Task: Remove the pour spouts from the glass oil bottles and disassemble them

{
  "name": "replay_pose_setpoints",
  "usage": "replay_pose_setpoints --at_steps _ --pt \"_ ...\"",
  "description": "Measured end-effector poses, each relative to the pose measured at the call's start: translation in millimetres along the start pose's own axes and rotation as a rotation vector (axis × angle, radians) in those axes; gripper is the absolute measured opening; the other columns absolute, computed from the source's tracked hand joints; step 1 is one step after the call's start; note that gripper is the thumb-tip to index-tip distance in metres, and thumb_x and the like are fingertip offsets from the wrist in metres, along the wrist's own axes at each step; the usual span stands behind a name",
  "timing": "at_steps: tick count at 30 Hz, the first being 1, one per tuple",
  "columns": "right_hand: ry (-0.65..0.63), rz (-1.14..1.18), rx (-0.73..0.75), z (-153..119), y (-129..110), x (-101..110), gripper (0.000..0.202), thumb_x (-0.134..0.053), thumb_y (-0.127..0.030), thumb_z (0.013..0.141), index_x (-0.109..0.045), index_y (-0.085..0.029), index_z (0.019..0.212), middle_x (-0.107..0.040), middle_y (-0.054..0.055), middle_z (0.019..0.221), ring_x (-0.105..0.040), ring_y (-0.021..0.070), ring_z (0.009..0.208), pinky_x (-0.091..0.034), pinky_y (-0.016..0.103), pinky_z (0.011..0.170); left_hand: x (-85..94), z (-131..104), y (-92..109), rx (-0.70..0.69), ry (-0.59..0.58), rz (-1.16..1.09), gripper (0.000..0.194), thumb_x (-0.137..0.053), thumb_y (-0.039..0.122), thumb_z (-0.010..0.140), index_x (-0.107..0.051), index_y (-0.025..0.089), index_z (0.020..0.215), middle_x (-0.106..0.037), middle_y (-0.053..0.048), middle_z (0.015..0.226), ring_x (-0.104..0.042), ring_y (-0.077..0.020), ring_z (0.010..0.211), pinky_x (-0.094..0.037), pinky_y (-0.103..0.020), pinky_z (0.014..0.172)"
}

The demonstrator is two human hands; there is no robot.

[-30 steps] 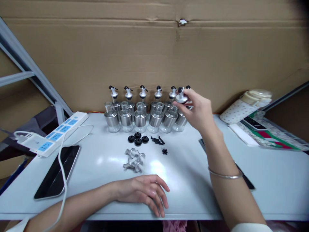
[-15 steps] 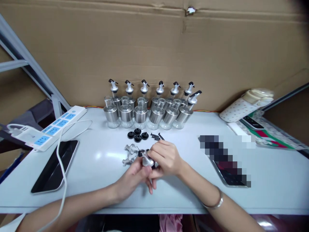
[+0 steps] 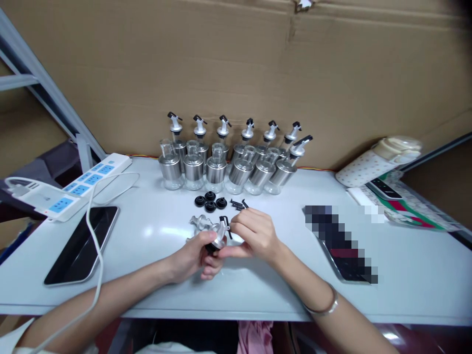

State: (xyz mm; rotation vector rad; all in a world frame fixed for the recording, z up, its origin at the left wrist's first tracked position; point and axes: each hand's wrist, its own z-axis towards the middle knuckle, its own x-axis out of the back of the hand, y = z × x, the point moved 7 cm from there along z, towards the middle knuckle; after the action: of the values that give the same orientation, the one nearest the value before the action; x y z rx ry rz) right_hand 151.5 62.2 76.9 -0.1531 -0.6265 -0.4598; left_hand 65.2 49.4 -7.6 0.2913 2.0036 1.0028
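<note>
Head view, from where I stand: the left hand [image 3: 186, 260] is clamped on a silver spout [image 3: 222, 237], thumb on top, fingers curled under its black stopper [image 3: 211, 248]. The right hand [image 3: 260, 236] is right beside it, thumb stretched towards the stopper, fingers bent near the black lever [image 3: 223, 221]; can't tell whether they pinch anything. The hands are close together over the counter [image 3: 147, 265]. Loose silver pieces [image 3: 199, 222] lie just beyond the left hand, partly hidden, with black caps [image 3: 210, 206] farther out. Thin black sticks [image 3: 237, 204] sit just past the right knuckles. Beyond both hands stand the bottles [image 3: 216, 173], front ones mostly open-necked.

Risks, my guess: the lever could come loose or twist if the right fingers push it sideways. The spout could slip if the left thumb grip is light on smooth metal. Knuckles dipping forward could scatter the small sticks; a dropped spout could knock the silver pieces.
</note>
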Motion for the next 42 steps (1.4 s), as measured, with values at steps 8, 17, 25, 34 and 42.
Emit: replay_pose_setpoints --at_steps 8,17,25,34,42 --pt "0.063 0.124 -0.074 -1.9 6.5 -2.6 0.056 -0.036 -0.063 0.088 -0.058 -0.012 0.097 -0.066 0.010 0.078 -0.062 0.0162 0.071 -0.047 0.025 0.060 -8.9 -0.4 1.3 -0.032 -0.072 0.012 0.050 -0.058 0.067 0.070 -0.040 0.020 0.072 -0.020 0.012 0.044 -0.017 -0.0047 0.037 -0.018 -0.016 0.034" --pt "0.014 -0.086 0.037 -2.5 -4.8 1.9 0.063 -0.018 -0.056 0.095 -0.054 -0.016 0.062 -0.041 0.000 0.048 -0.034 0.0126 0.047 -0.025 0.028 0.049 -13.9 0.5 -4.3 -0.067 -0.012 0.249 0.063 -0.057 0.076 0.065 -0.033 0.019 0.055 -0.028 0.010 0.043 -0.027 -0.0035 0.035 -0.023 -0.018 0.035" --pt "0.027 -0.108 0.124 -2.7 -17.3 5.2 0.069 -0.010 -0.056 0.095 -0.043 -0.019 0.047 -0.029 -0.002 0.047 -0.025 0.0127 0.046 -0.018 0.030 0.050 -46.3 -5.7 -14.0 0.080 -0.256 0.105 0.062 -0.056 0.076 0.067 -0.030 0.020 0.061 -0.027 0.010 0.046 -0.022 -0.0029 0.036 -0.014 -0.019 0.034" --pt "-0.016 -0.116 0.197 -2.2 -21.8 0.3 0.063 -0.009 -0.041 0.099 -0.038 -0.020 0.047 -0.026 -0.002 0.048 -0.023 0.0141 0.046 -0.018 0.031 0.049 -46.8 -5.2 -42.9 0.307 -0.386 -0.048 0.062 -0.059 0.077 0.063 -0.033 0.020 0.060 -0.027 0.011 0.045 -0.021 -0.0034 0.032 -0.017 -0.019 0.032" --pt "0.127 0.160 -0.026 -1.3 -0.9 16.7 0.051 -0.011 -0.025 0.098 -0.034 -0.022 0.052 -0.029 -0.003 0.046 -0.025 0.0122 0.043 -0.024 0.027 0.048 -25.7 3.0 -21.4 0.016 -0.296 0.182 0.051 -0.067 0.059 0.070 -0.039 0.018 0.058 -0.034 0.008 0.044 -0.026 -0.0031 0.035 -0.015 -0.020 0.034"
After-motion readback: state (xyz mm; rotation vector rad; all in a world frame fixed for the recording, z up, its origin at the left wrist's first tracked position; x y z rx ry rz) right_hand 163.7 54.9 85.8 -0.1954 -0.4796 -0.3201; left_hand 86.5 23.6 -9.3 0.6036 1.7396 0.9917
